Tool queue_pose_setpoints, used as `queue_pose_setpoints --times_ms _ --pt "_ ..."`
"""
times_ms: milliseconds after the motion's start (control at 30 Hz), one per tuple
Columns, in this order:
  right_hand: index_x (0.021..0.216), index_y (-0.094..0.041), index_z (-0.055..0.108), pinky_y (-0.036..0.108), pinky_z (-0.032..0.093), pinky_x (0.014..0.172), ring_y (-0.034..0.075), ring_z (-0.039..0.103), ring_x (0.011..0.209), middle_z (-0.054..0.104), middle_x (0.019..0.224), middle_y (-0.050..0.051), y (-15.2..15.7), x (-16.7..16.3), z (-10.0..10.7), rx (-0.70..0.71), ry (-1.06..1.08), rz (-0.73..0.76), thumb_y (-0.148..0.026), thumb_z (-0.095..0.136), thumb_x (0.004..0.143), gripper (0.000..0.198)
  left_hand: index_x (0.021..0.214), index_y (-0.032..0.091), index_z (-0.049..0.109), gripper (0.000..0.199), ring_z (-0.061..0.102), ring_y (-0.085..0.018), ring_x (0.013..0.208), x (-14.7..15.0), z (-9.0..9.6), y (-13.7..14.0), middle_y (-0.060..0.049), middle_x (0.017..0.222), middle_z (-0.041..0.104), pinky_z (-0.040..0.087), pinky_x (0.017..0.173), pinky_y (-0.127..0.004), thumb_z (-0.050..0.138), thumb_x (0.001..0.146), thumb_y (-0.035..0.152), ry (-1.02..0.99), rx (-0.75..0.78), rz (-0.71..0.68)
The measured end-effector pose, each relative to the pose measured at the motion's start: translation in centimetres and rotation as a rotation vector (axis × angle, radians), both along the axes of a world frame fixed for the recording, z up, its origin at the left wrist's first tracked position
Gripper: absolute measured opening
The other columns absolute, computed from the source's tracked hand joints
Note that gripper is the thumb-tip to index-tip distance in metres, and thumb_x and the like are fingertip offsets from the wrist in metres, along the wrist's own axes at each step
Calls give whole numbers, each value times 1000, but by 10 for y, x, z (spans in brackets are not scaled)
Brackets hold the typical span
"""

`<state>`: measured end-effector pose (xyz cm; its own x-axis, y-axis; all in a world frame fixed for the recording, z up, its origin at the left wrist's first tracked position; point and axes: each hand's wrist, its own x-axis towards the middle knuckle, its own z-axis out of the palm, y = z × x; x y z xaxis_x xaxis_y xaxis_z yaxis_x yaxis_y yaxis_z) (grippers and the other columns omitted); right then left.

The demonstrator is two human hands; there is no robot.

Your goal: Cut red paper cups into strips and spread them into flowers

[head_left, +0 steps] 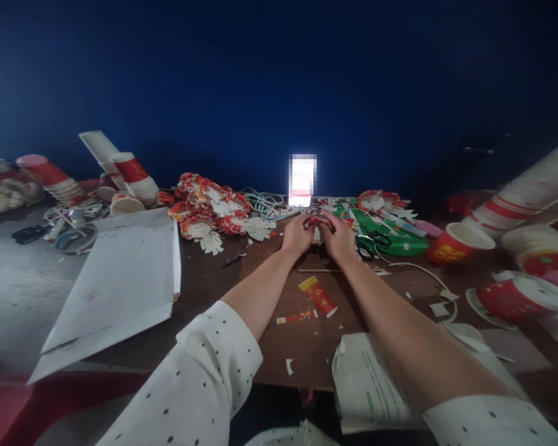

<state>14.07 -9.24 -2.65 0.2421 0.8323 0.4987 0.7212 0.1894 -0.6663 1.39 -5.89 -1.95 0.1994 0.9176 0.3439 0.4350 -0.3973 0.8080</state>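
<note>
Straight ahead, my left hand [298,235] and my right hand [338,238] meet over the brown table, fingers closed on one small red-and-white paper piece [314,221]. Most of that piece is hidden by the fingers. Nearer me lie a red and yellow cut paper piece [320,298] and a narrow red paper strip [297,317]. A thin stick [320,270] lies crosswise below the hands. To the right of my right hand, black-handled scissors [376,240] rest by a green sheet [407,240].
Left of the hands are a heap of red-and-white cut paper shapes [214,207], a large white board [121,279] and stacked paper cups [132,176]. A bright lit screen [302,179] stands by the blue wall. On the right are a red cup [460,243], a cable and a white bag [367,378].
</note>
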Motion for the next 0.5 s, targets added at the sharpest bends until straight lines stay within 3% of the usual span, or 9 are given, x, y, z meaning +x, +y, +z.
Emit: queue_pose_setpoints --times_ms 167,300,500 --pt "129 -14 57 44 44 101 29 59 116 62 127 14 0 0 -2 -7 21 -30 -35 59 81 53 105 17 68 28 64 -20 100 -1 1 1 -7 107 71 46 91 -28 56 79 16 -42 -46 32" --pt "138 -13 47 42 50 93 28 66 101 63 123 16 -2 0 -4 -68 92 10 -37 64 76 68 110 15 66 33 64 -20 97 -5 2 4 -9 106 71 47 90 -29 57 79 17 -79 -110 103" --pt "130 -13 56 44 47 94 30 64 105 70 110 14 -7 0 0 -106 42 -30 -35 55 82 53 105 17 67 28 64 -19 94 -6 4 7 -6 102 72 47 87 -29 59 78 17 -103 -144 149"
